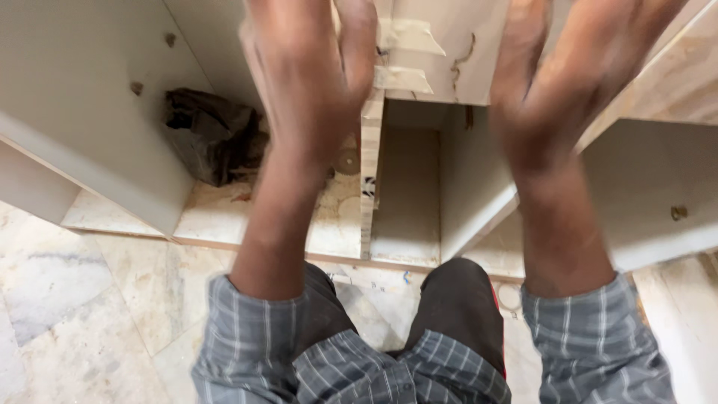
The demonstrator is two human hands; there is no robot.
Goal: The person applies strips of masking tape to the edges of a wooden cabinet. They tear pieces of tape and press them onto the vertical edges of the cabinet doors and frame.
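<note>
Panel of pale marble-patterned board (441,52) stands at the top middle of the view, above the open cabinet, with two strips of masking tape (407,56) stuck near its left edge and a dark crack running down its face. The left hand (310,71) is raised against the panel's left edge, fingers stretched out and close together, the thumb lying by the tape; it looks pressed to the board rather than gripping it, though motion blur hides the exact contact. The right hand (565,75) is likewise open, fingers long and slightly spread, laid over the panel's right side, its fingertips cut off by the top of the frame. Both forearms come out of grey checked sleeves (254,337). Below the hands, an upright divider (371,172) with a raw layered edge splits the cabinet into two bays: the left bay holds a crumpled dark bag (209,135) in its back corner, the right bay has bare room. A white door (82,112) swings out on the left and another (658,194) on the right, narrowing the room at each side. The person's dark-trousered knees (456,299) sit just before the cabinet's front edge on the marble floor (67,299).
</note>
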